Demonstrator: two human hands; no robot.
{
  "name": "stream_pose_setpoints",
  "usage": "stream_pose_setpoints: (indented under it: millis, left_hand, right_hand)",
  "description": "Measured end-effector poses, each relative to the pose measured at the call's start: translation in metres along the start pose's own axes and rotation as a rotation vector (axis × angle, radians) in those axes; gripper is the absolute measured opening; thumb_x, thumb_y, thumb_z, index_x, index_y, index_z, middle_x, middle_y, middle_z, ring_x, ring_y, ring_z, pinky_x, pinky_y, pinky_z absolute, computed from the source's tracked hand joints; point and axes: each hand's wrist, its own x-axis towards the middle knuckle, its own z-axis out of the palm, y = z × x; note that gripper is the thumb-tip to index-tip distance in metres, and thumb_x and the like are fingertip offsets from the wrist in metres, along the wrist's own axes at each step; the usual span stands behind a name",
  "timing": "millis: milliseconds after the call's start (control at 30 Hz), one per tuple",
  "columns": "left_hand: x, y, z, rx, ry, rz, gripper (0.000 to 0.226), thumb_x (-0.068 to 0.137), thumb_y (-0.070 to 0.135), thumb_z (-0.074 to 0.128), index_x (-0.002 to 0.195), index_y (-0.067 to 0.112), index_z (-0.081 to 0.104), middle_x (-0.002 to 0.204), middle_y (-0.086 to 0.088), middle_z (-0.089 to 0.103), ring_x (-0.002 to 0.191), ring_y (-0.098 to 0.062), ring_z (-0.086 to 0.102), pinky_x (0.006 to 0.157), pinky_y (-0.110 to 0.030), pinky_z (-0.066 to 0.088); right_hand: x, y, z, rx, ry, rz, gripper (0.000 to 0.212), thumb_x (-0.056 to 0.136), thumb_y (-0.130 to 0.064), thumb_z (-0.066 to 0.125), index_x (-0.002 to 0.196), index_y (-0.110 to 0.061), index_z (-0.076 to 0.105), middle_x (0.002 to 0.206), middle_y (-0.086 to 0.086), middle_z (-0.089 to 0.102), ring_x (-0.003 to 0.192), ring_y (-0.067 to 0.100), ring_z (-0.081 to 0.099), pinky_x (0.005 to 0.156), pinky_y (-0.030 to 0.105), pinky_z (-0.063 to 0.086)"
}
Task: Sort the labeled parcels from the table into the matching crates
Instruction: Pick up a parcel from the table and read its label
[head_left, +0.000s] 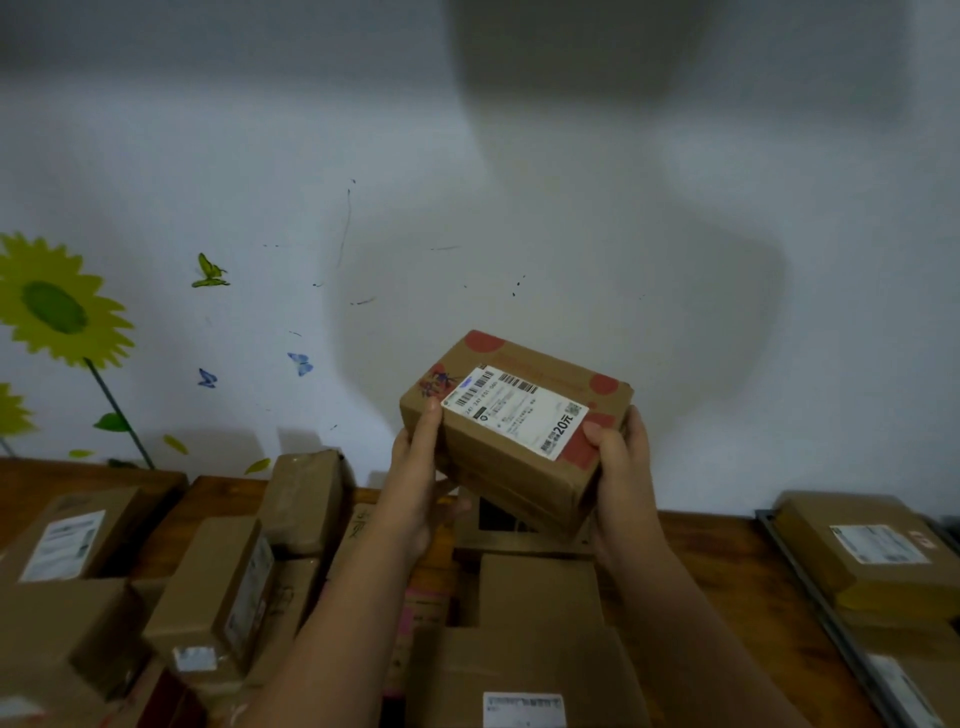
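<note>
A brown cardboard parcel (524, 457) with red dots and a white shipping label is held up in the air in front of the wall, above the table. My left hand (418, 470) grips its left end, thumb on top beside the label. My right hand (618, 457) grips its right end, thumb on the label's corner. The label faces me, tilted. Several other labeled parcels (218, 587) lie on the wooden table (727, 566) below.
A grey crate (810, 587) at the right edge holds labeled parcels (872, 551). More cardboard boxes crowd the table's left side and centre (535, 649). A white wall with sunflower and butterfly stickers stands right behind the table.
</note>
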Motion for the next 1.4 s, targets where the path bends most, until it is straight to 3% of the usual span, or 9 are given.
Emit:
stream_pose_setpoints:
  millis: [100, 267, 500, 633, 800, 900, 1067, 1233, 1400]
  left_hand:
    - [0.003, 0.002, -0.001, -0.066, -0.015, -0.018, 0.095, 0.058, 0.075, 0.076, 0.142, 0.039, 0.048, 0.127, -0.002, 0.067, 0.113, -0.036, 0.065, 0.070, -0.047, 0.062]
    - [0.011, 0.000, -0.005, -0.134, 0.007, 0.012, 0.074, 0.076, 0.057, 0.080, 0.139, 0.030, 0.052, 0.123, -0.008, 0.072, 0.111, -0.037, 0.068, 0.081, -0.060, 0.060]
    - [0.016, 0.010, -0.013, -0.093, 0.039, 0.130, 0.056, 0.087, 0.049, 0.071, 0.136, 0.027, 0.053, 0.114, -0.008, 0.075, 0.108, -0.033, 0.070, 0.073, -0.046, 0.062]
    - [0.014, 0.023, -0.018, -0.014, -0.016, 0.221, 0.046, 0.092, 0.037, 0.066, 0.135, 0.028, 0.052, 0.102, -0.003, 0.077, 0.101, -0.028, 0.070, 0.070, -0.039, 0.057]
    - [0.013, 0.029, -0.017, 0.098, -0.113, 0.303, 0.051, 0.083, 0.036, 0.072, 0.132, 0.031, 0.056, 0.102, 0.002, 0.075, 0.100, -0.023, 0.069, 0.080, -0.041, 0.051]
    - [0.012, 0.031, -0.015, 0.116, -0.144, 0.335, 0.059, 0.073, 0.038, 0.071, 0.130, 0.031, 0.058, 0.105, 0.000, 0.073, 0.096, -0.020, 0.068, 0.082, -0.042, 0.050]
    - [0.012, 0.032, -0.015, 0.092, -0.213, 0.332, 0.060, 0.071, 0.043, 0.074, 0.129, 0.032, 0.061, 0.122, -0.011, 0.072, 0.120, -0.042, 0.063, 0.108, -0.068, 0.040]
    - [0.009, 0.031, -0.011, 0.029, -0.241, 0.344, 0.061, 0.086, 0.036, 0.068, 0.143, 0.025, 0.051, 0.127, -0.013, 0.070, 0.119, -0.038, 0.065, 0.106, -0.063, 0.046]
    - [0.006, 0.021, -0.012, 0.047, -0.289, 0.271, 0.088, 0.082, 0.044, 0.071, 0.158, 0.044, 0.025, 0.134, 0.000, 0.067, 0.132, -0.028, 0.057, 0.113, -0.064, 0.035]
  right_hand:
    - [0.000, 0.005, -0.002, -0.022, -0.034, -0.039, 0.060, 0.102, -0.018, 0.059, 0.154, -0.035, 0.037, 0.129, 0.003, 0.070, 0.105, 0.024, 0.075, 0.083, 0.045, 0.064]
    - [0.001, 0.009, -0.003, -0.001, -0.086, -0.026, 0.070, 0.099, -0.025, 0.065, 0.157, -0.040, 0.032, 0.139, 0.003, 0.065, 0.113, 0.026, 0.073, 0.094, 0.057, 0.059]
    - [0.000, 0.006, -0.003, -0.018, -0.126, -0.006, 0.078, 0.083, -0.066, 0.062, 0.152, -0.036, 0.043, 0.134, -0.005, 0.069, 0.125, 0.021, 0.065, 0.105, 0.050, 0.052]
    - [0.013, 0.000, -0.014, -0.091, -0.138, 0.035, 0.124, 0.057, -0.092, 0.070, 0.159, -0.030, 0.035, 0.152, -0.002, 0.054, 0.138, 0.025, 0.052, 0.118, 0.059, 0.036]
    - [0.018, -0.019, -0.014, -0.207, -0.305, 0.116, 0.096, 0.070, -0.071, 0.076, 0.152, -0.039, 0.037, 0.140, 0.002, 0.063, 0.120, 0.022, 0.068, 0.106, 0.050, 0.052]
    - [0.020, -0.016, -0.016, -0.216, -0.393, 0.218, 0.095, 0.080, -0.054, 0.083, 0.157, -0.024, 0.036, 0.137, 0.011, 0.067, 0.120, 0.033, 0.069, 0.107, 0.059, 0.049]
    - [0.017, -0.009, -0.016, -0.222, -0.548, 0.191, 0.062, 0.091, -0.036, 0.067, 0.148, -0.021, 0.049, 0.133, 0.014, 0.069, 0.119, 0.038, 0.068, 0.103, 0.057, 0.052]
    - [0.011, -0.001, -0.012, -0.159, -0.472, 0.100, 0.056, 0.091, -0.028, 0.065, 0.145, -0.019, 0.054, 0.131, 0.017, 0.069, 0.117, 0.041, 0.068, 0.103, 0.063, 0.050]
    - [0.013, 0.003, -0.013, -0.091, -0.367, 0.022, 0.055, 0.091, -0.028, 0.064, 0.145, -0.018, 0.055, 0.133, 0.016, 0.068, 0.121, 0.040, 0.066, 0.106, 0.064, 0.047]
